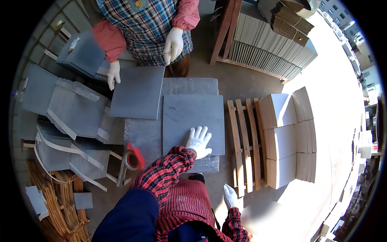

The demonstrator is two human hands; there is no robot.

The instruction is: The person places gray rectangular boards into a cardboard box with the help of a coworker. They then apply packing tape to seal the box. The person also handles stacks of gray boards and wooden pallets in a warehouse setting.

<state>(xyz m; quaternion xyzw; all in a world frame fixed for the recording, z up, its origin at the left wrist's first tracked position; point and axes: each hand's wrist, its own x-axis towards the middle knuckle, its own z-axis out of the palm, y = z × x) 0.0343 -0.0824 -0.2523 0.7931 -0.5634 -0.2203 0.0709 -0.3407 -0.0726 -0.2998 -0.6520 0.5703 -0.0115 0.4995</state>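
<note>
My left hand (198,142), in a white glove, lies with spread fingers on a square grey board (192,115). Beneath that board is a plastic-wrapped, grey-topped stack or table (189,85). My right hand (230,196), gloved too, hangs beside my apron with its fingers stretched out and nothing seen in it. A second grey board (138,92) overlaps the left side of the work surface. A co-worker's gloved hand (114,75) is at that board's left edge, and the other one (173,46) hovers above its far corner.
A red tape dispenser (134,155) sits at the surface's near left corner. Grey sheets (76,107) are piled at the left, above wooden strips (60,201). On the right are a wooden pallet (245,145) and stacked white-faced bundles (284,141). Stacked sheets (274,44) stand far right.
</note>
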